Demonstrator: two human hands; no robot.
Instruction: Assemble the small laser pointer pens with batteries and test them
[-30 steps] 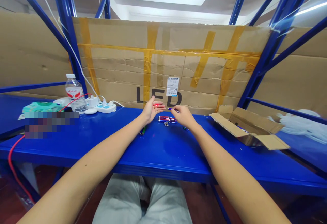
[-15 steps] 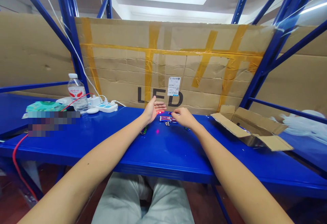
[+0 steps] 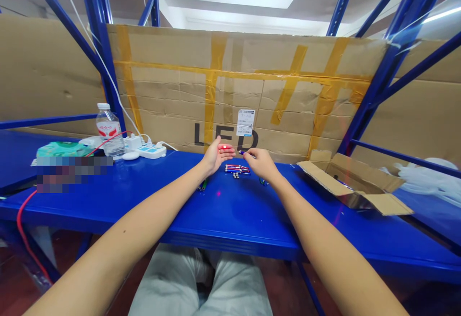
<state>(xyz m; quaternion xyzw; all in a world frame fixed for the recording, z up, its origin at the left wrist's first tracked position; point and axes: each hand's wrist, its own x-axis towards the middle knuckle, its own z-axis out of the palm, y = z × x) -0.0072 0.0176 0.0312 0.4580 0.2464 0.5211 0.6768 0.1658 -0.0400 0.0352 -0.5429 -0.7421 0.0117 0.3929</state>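
Observation:
My right hand (image 3: 261, 162) is closed round a small dark purple laser pointer (image 3: 243, 153), whose tip points left. Palm turned toward it, my left hand (image 3: 215, 156) is open and holds nothing. A bright red light spot falls on its fingers. Below and between the hands lies a row of red and purple metal tubes (image 3: 236, 168), with several small button cells (image 3: 236, 176) just in front. Green tubes (image 3: 203, 186) lie partly hidden under my left wrist. More small green pieces (image 3: 264, 181) are beside my right wrist.
An open cardboard box (image 3: 345, 181) stands on the right of the blue table (image 3: 230, 220). At the left are a water bottle (image 3: 109, 131), a power strip (image 3: 149, 150) and a tissue pack (image 3: 65, 149). A large cardboard sheet (image 3: 173, 95) closes off the back.
My right hand has risen slightly, bringing the laser pointer's tip into clearer view. The red spot on my left hand has moved up the fingers; the hand itself is nearly still.

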